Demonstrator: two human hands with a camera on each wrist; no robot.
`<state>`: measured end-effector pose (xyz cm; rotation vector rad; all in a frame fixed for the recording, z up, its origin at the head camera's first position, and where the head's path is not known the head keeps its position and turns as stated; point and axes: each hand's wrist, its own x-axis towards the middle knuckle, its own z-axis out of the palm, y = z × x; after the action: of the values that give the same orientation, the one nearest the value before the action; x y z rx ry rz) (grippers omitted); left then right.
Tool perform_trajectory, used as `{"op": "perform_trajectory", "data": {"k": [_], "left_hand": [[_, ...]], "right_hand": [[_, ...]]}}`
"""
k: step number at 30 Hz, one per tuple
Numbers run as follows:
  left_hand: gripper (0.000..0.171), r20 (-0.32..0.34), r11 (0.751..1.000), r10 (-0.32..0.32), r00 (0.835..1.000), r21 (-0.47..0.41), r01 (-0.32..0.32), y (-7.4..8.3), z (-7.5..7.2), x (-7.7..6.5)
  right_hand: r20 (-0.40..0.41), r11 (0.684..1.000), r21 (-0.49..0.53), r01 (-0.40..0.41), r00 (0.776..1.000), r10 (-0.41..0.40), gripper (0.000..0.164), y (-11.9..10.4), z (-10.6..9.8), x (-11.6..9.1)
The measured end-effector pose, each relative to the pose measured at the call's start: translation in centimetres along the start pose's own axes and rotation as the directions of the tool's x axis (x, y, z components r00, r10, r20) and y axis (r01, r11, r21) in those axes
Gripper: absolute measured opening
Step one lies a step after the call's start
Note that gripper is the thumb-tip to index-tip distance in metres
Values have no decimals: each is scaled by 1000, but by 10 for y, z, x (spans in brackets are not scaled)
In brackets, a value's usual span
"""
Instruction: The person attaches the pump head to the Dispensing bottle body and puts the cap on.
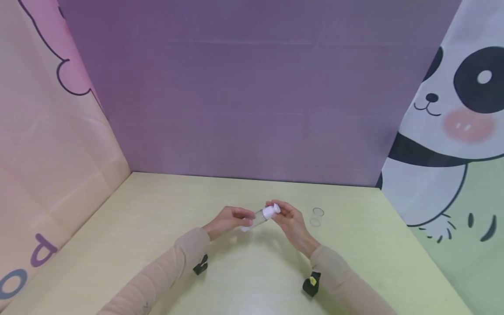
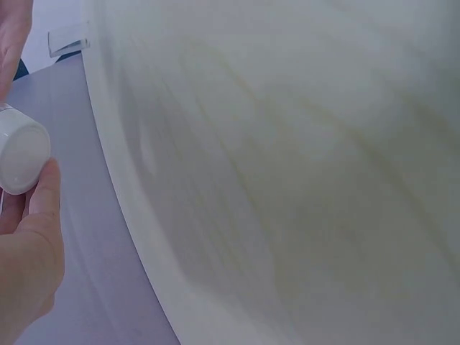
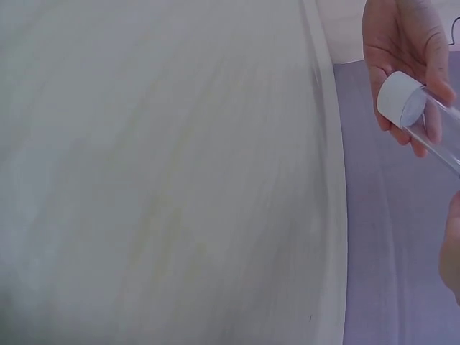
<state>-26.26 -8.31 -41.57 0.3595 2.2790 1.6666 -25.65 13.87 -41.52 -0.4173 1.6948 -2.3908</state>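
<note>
A clear pump bottle [image 1: 257, 217] with a white base and white pump head is held tilted above the table. My left hand [image 1: 231, 221] grips it by the base end, thumb on the near side. At the other end, the fingers and thumb of my right hand [image 1: 291, 223] pinch around the white pump head [image 1: 271, 211]. The left wrist view shows the round white base [image 2: 25, 154] against the left fingers. In the right wrist view, the clear tube [image 3: 440, 133] runs from that base toward my right hand [image 3: 451, 251]; the pump head is out of frame there.
A clear round cap [image 1: 318, 212] stands on the pale table [image 1: 244, 280], right of my right hand. Behind rises a purple backdrop [image 1: 244, 96]. Printed panels flank both sides, with a panda [image 1: 429, 183] on the right. Black wrist devices [image 1: 312, 284] hang below both sleeves.
</note>
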Motion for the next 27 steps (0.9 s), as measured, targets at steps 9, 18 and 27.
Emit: {"op": "perform_trajectory", "data": {"k": [9, 18, 27], "left_hand": [[35, 9, 1000, -8, 1000, -6, 8, 0, -1, 1], [37, 14, 1000, 21, 1000, 8, -21, 0, -1, -1], [35, -2, 1000, -22, 1000, -3, 22, 2, 1, 1]], "right_hand": [[-13, 1000, -14, 8, 1000, -8, 45, 1, 0, 2], [-50, 1000, -14, -19, 999, 18, 42, 0, 1, 2], [-74, 999, -36, -32, 997, 29, 44, -1, 2, 1]]}}
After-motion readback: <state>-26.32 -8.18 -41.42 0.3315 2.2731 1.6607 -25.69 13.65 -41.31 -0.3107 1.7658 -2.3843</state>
